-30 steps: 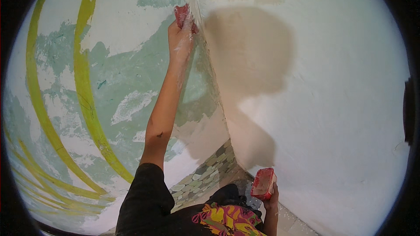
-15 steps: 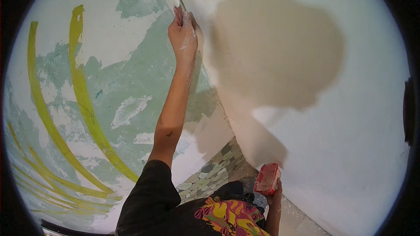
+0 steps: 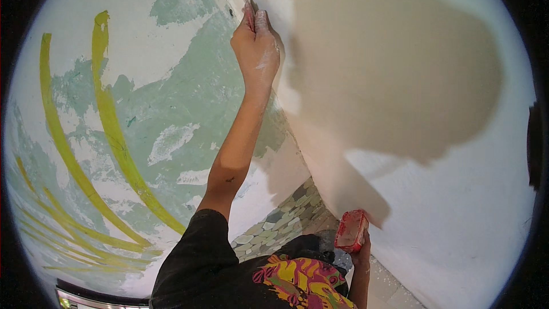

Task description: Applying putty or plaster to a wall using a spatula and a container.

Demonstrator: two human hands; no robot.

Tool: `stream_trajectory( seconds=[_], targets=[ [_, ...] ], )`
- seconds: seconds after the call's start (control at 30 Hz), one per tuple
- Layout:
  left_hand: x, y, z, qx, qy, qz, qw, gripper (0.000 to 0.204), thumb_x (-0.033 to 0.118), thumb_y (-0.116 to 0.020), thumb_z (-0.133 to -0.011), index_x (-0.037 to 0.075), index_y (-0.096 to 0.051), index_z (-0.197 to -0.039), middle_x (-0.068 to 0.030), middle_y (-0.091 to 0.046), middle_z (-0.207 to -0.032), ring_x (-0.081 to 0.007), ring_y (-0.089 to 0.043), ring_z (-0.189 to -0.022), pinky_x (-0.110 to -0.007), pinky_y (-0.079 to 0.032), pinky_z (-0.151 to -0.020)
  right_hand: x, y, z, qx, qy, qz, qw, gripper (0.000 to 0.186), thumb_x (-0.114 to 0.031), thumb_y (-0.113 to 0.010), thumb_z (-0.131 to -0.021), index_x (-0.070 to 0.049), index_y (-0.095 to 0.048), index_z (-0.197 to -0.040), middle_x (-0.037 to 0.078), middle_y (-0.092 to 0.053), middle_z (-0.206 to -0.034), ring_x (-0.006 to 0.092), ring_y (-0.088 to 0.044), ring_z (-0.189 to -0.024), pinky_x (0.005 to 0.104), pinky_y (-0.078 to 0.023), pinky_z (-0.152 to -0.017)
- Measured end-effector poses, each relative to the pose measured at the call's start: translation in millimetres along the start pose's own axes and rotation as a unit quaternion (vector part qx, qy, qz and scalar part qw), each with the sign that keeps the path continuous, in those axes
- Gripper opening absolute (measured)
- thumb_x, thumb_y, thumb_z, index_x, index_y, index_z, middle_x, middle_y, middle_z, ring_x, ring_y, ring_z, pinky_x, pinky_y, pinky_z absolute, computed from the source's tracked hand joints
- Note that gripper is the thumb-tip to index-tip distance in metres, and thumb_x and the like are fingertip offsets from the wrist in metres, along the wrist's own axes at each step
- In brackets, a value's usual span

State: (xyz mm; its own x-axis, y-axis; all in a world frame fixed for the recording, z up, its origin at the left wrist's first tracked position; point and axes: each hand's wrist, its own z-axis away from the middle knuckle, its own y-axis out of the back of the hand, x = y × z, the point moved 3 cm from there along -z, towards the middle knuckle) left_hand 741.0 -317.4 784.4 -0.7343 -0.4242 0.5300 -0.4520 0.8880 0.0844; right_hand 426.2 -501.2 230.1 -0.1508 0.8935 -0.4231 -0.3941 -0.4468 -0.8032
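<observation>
My left hand (image 3: 257,57) is raised at the corner where two walls meet, with its fingers closed round a small putty knife (image 3: 248,12). The reddish handle shows; the blade is mostly hidden or seen edge-on close to the wall. White smears mark the thumb and the back of this hand. Low on the right, my right hand (image 3: 361,256) grips a red rectangular plastic tub (image 3: 351,230) from its side and below. Pale paste coats the inside of the tub.
The left wall (image 3: 171,97) is patchy green and white with curved yellow stripes (image 3: 117,143). A smooth pale wall (image 3: 446,212) lies to the right, under a large shadow. Stone-patterned flooring (image 3: 280,220) shows below the corner. A dark-framed object (image 3: 86,298) sits at lower left.
My left hand has shifted right with the putty knife, from the corner line onto the right wall's edge, and turned the blade. A small dark spot at the corner is now uncovered. The tub stays held.
</observation>
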Motion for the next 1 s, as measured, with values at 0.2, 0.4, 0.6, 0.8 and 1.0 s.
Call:
stream_trajectory(
  seconds=[0.2, 0.4, 0.6, 0.8, 1.0],
  targets=[
    [18.6, -2.7, 11.8, -0.015, 0.004, 0.043, 0.999, 0.041, 0.015, -0.052, -0.106, -0.009, -0.056, -0.140, -0.0176, -0.070, -0.092, -0.0143, -0.055, -0.083, -0.031, -0.050, -0.083, 0.7, -2.7, -3.8, 0.002, -0.010, 0.005, 1.000, 0.071, -0.053, -0.051, -0.104, -0.006, -0.038, -0.156, 0.017, -0.056, -0.148, 0.0333, -0.062, -0.129, 0.0517, -0.056, -0.103],
    [33.7, 8.1, 15.9, -0.021, 0.040, 0.091, 0.995, 0.032, 0.020, -0.056, -0.108, -0.006, -0.066, -0.093, 0.0013, -0.059, -0.080, -0.0094, -0.048, -0.072, -0.028, -0.042, -0.066, 7.2, 0.8, -0.9, -0.014, -0.013, 0.006, 1.000, 0.069, -0.051, -0.050, -0.105, -0.007, -0.038, -0.157, 0.016, -0.055, -0.150, 0.0326, -0.060, -0.131, 0.0517, -0.055, -0.104],
    [32.3, 45.0, 20.2, -0.118, 0.044, 0.291, 0.948, 0.025, 0.016, -0.059, -0.107, -0.006, -0.070, -0.108, 0.0020, -0.056, -0.077, -0.0094, -0.048, -0.069, -0.030, -0.045, -0.062, 20.5, -17.2, 7.4, -0.033, -0.052, -0.021, 0.998, 0.067, -0.050, -0.050, -0.105, -0.006, -0.041, -0.155, 0.015, -0.058, -0.147, 0.0314, -0.062, -0.128, 0.0503, -0.053, -0.106],
    [9.6, 78.2, 3.3, -0.082, 0.130, 0.432, 0.889, 0.020, 0.010, -0.065, -0.103, -0.006, -0.072, -0.112, -0.0110, -0.074, -0.100, -0.0194, -0.072, -0.085, -0.037, -0.061, -0.076, 28.0, -0.5, -10.6, 0.001, -0.020, 0.065, 0.998, 0.064, -0.051, -0.051, -0.104, -0.009, -0.045, -0.152, 0.014, -0.060, -0.144, 0.0319, -0.062, -0.128, 0.0514, -0.052, -0.106],
    [10.0, 39.7, 7.6, -0.101, 0.219, 0.501, 0.831, 0.022, 0.001, -0.076, -0.092, -0.008, -0.071, -0.112, -0.0134, -0.075, -0.100, -0.0207, -0.073, -0.078, -0.035, -0.064, -0.069, 24.5, -41.2, 0.4, -0.020, -0.012, 0.051, 0.998, 0.066, -0.052, -0.046, -0.106, -0.007, -0.041, -0.154, 0.016, -0.059, -0.145, 0.0328, -0.061, -0.130, 0.0524, -0.050, -0.110]
  ],
)
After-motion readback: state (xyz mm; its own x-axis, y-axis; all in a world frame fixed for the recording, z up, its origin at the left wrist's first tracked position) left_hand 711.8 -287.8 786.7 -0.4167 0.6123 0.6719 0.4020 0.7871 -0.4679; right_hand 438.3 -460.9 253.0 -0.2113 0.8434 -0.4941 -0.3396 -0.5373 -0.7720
